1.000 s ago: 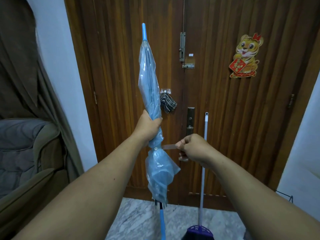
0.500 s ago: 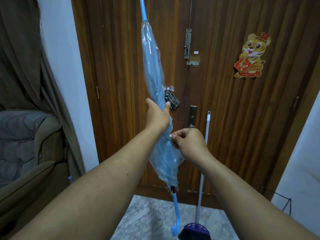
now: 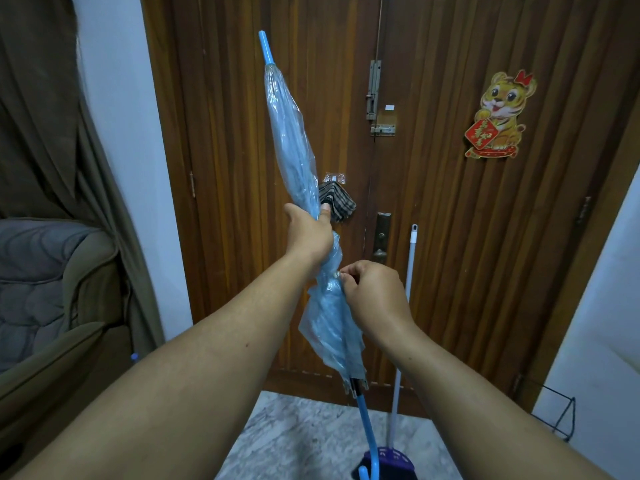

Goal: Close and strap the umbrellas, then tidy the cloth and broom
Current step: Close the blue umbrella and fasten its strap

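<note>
The folded blue umbrella (image 3: pixel 294 147), tip at 11 o'clock, is gripped mid-canopy by the left hand (image 3: pixel 309 233); its strap snap is pinched by the right hand (image 3: pixel 372 292) just below.

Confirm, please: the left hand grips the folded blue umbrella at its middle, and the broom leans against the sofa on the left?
Not quite. The head view shows the broom leaning against the wooden door, right of the blue umbrella. The left hand does grip the umbrella's middle.

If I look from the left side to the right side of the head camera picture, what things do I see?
Curtain → armchair → blue umbrella → door bolt → broom handle → tiger sticker → wire rack.
</note>
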